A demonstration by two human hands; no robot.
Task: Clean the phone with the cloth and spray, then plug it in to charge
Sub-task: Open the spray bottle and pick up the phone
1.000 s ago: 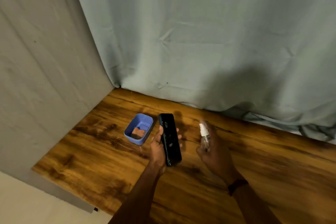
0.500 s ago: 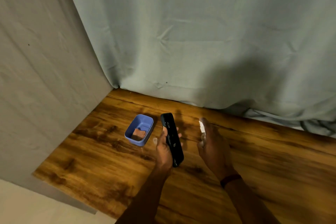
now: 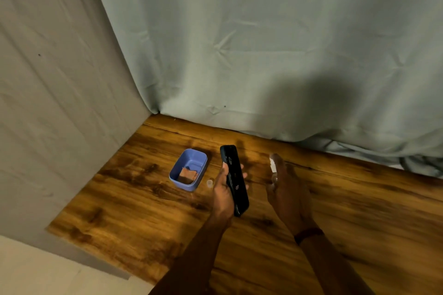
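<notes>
The phone (image 3: 233,178), a dark slab, is held up off the desk (image 3: 359,211) in the left hand (image 3: 224,193), thumb along its near edge and fingertips showing past the far edge. Its long axis runs away from the person, tilted a little leftward at the far end, and its broad face is turned toward the right hand (image 3: 286,195). That hand is closed around a small spray bottle (image 3: 273,165), with the white nozzle poking out above the fingers (most of the bottle is hidden in the palm). The two hands are near but apart, and the nozzle sits just to the right of the phone's upper half. Whether it points squarely at the face I cannot tell.

My guess is that the spraying step is in hand: the right hand needs only to aim across the short gap at the face opposite it.

Just left of the left hand a blue tub (image 3: 189,170) rests on the desk with a brownish folded cloth (image 3: 188,175) lying inside, nearer the left hand than the right. A small pale cap-like thing (image 3: 209,183) lies between the tub and that hand. No charger or cable is in view.
</notes>
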